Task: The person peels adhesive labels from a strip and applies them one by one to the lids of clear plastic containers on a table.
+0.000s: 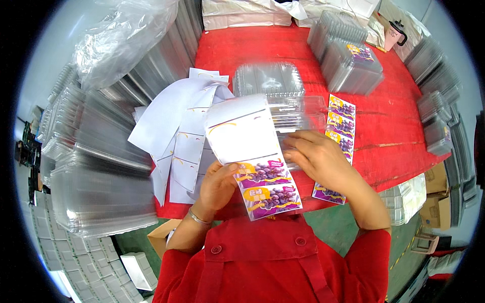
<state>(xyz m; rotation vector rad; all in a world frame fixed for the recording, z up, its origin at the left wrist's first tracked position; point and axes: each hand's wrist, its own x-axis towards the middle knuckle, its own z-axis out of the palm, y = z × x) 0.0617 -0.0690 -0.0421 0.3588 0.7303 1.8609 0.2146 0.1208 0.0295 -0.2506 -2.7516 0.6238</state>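
My left hand [216,187] pinches a sheet of grape stickers [269,195] by its left edge, thumb on top. Two printed stickers remain on its near end; the upper part is bare white backing with thin printed outlines. Beside the sheet's right edge, my right hand [322,159] reaches over a clear plastic clamshell container [295,113], fingers bent. Its fingertips are close to the container and the sheet, and whether they grip anything is unclear. The sheet covers part of the container. Another strip of grape stickers [343,110] lies to the right, partly under my right forearm.
Used white backing sheets [185,113] pile up left of centre. Nested clear containers [102,189] line the left side. A closed clamshell [269,79] sits beyond the sheet. A container stack [352,74] with a sticker on top and a pink tumbler [395,36] stand farther right on the red tabletop [394,125].
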